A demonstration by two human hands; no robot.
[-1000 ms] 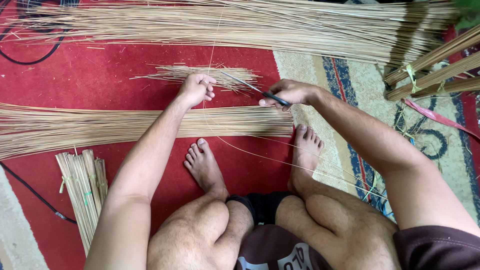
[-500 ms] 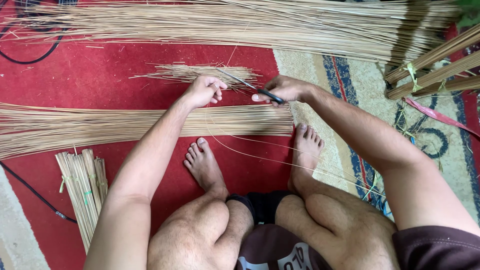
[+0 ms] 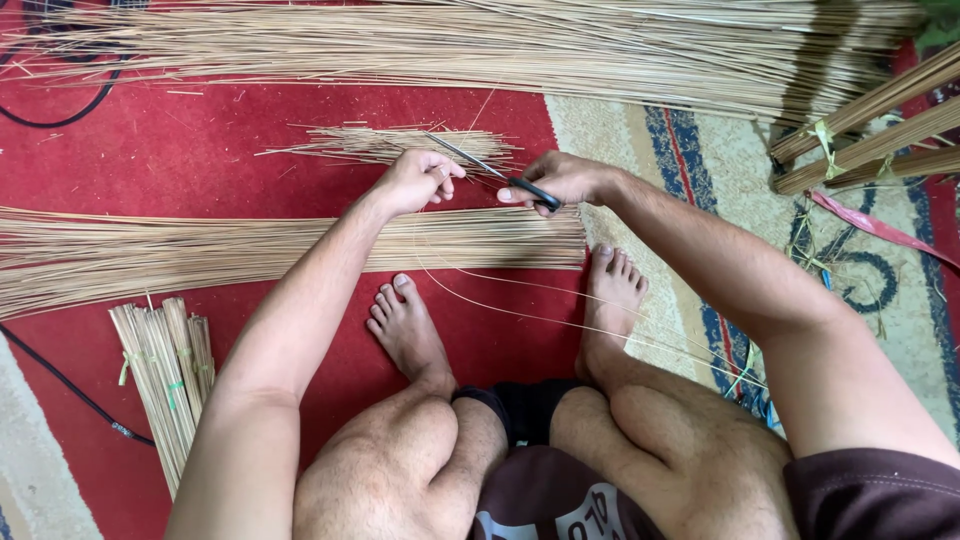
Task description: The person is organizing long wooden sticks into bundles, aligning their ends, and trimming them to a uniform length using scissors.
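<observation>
Seated on a red mat, trimming thin cane strips with scissors.

The red mat [image 3: 180, 160] covers the left and middle of the frame, meeting a beige patterned rug [image 3: 720, 170] on the right; long pale strips [image 3: 450, 45] lie spread across the top, another flat layer [image 3: 200, 250] crosses the middle left, tied stick bundles sit at lower left [image 3: 165, 375] and upper right [image 3: 870, 130]. A black cable [image 3: 60, 385] runs along the left edge. The left hand [image 3: 415, 180] pinches a single thin, pale strip [image 3: 520, 315] — it curves down toward the right knee. The right hand [image 3: 560, 180] is closed around black-handled scissors [image 3: 490, 172], blades slightly parted just above a small heap of short cuttings [image 3: 400, 143].
</observation>
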